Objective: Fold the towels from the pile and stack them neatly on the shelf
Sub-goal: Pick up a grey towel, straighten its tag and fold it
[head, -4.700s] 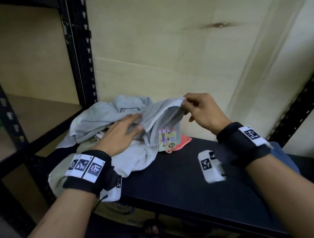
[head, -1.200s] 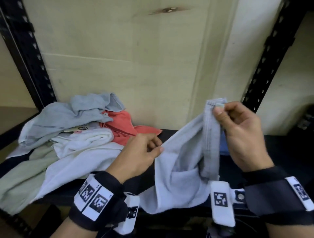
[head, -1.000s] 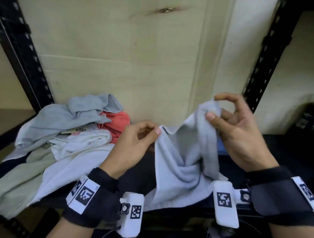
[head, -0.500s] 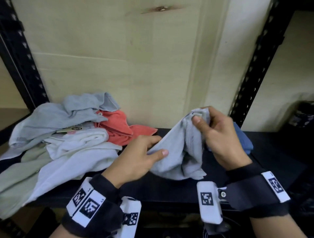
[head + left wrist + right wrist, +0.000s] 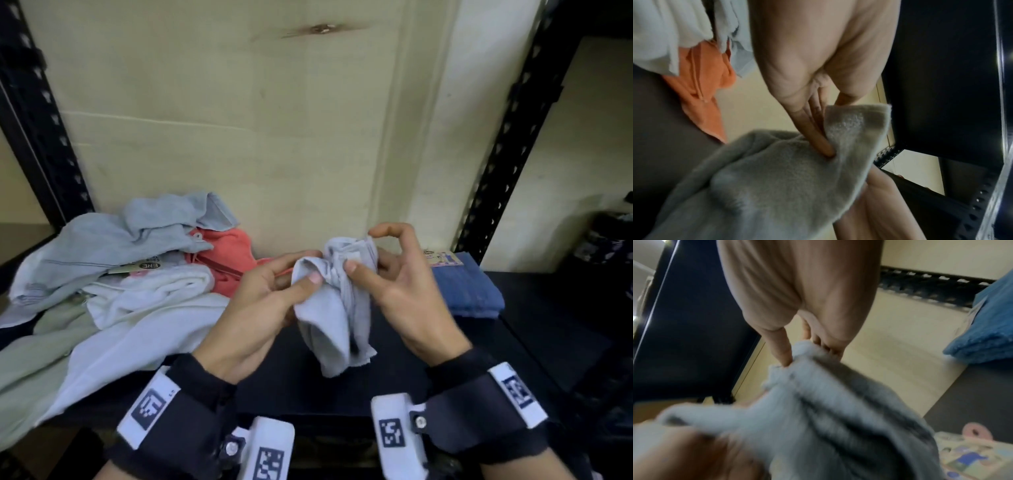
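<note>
A: By the fingers (image 5: 310, 279) of the left hand (image 5: 255, 317) a gathered edge of the pale grey towel (image 5: 337, 310) is pinched, thumb on the near face, the other fingers hidden behind the cloth. In the left wrist view a fingertip is seen pressed into a crease of the towel.

B: And the right hand (image 5: 399, 291)?

A: The bunched top of the same towel is clamped between its thumb and the fingers behind it; the forefinger is raised and curled above the cloth, touching nothing. The two hands are held close together, almost touching at the towel's top.

B: What is held on the shelf (image 5: 534, 346)?

A: At its left end a loose pile (image 5: 137, 274) is heaped: a light blue-grey towel on top, a coral one (image 5: 227, 255) beneath it against the back wall, white and pale green ones spilling over the front edge. A printed tag is seen among them. At the right end a folded blue towel (image 5: 469, 286) is laid flat, a label card resting on its far edge.

B: Where is the grey towel relative to all that?

A: It is held above the shelf between the pile and the blue towel, its lower part hanging down crumpled from the fingers. Whether the hem touches the board cannot be told.
</note>
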